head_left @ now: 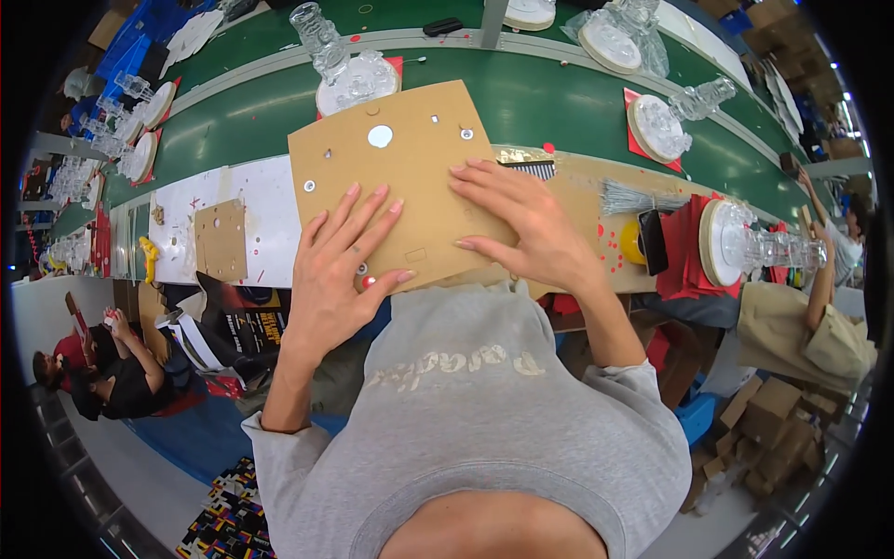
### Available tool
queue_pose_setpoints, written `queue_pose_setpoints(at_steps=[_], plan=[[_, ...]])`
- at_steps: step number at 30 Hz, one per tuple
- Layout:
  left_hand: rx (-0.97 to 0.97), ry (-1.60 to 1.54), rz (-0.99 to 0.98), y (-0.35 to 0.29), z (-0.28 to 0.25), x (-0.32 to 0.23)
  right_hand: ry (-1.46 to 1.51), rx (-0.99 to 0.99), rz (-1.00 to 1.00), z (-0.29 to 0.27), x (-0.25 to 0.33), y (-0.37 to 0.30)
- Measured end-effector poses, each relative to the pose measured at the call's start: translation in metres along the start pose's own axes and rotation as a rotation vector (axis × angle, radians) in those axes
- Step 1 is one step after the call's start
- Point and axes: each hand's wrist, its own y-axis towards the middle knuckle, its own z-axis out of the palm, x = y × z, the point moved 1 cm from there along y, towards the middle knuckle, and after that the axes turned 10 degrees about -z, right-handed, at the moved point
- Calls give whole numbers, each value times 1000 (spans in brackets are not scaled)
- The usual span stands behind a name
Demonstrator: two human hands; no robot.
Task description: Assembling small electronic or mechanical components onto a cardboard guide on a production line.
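Observation:
A tan fibreboard panel (391,168) with a large round hole and several smaller openings lies in front of me, tilted slightly. My left hand (345,242) rests on its lower left part, fingers spread. On the right side of the panel lies my right hand (521,219), its fingers stretched out flat toward the middle. Small metal-ringed holes show near the panel's corners. What lies beneath the panel is hidden. Just beyond its far edge sits a clear, bumpy plastic piece on a round white base (323,100).
A smaller holed board (221,240) lies to the left on a white sheet. At right are a bundle of thin wires (638,197), red sheets (684,247) and a black phone-like object (652,242). More clear pieces stand along the green conveyor (521,93). Other people sit at both sides.

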Motion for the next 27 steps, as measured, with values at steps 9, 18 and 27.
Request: queue_pose_setpoints(at_steps=[9,18,27], plan=[[-17,8,-21,7,5,-6,-108,-51,25,14,13,0],[-61,44,-47,3,13,-9,-236,-170,-34,18,19,-1],[76,64,21,1,3,0,15,-233,-203,31,38,25]])
